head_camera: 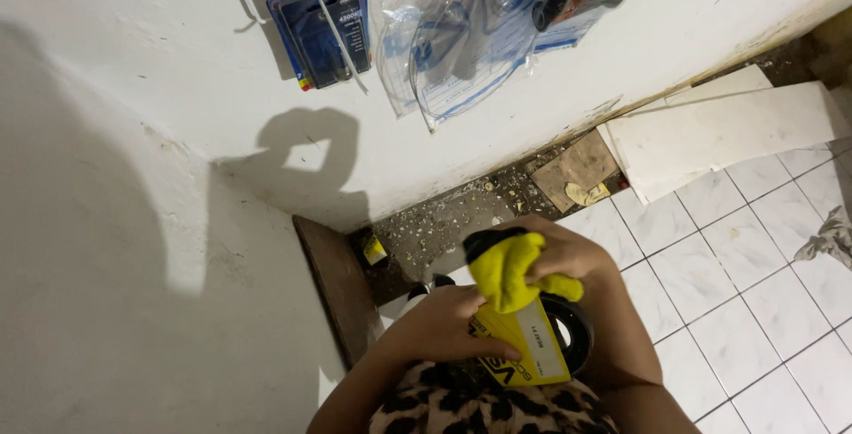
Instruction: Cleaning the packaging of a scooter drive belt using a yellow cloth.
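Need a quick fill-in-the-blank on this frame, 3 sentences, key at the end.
1. The right hand presses a cloth whose colour is ____.
2. The left hand grips a yellow card fixed to a round ____ part.
3. The blue blister pack hangs on the ____ above the tiled floor.

Missing words: yellow; black; wall

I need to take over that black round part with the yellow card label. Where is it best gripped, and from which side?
Probably by its bare outer rim, coming in from the tiled-floor side. The left hand covers the wall side and pins the yellow card label; the right hand presses a yellow cloth on top. Only that curved edge shows free, and it offers a firm lip.
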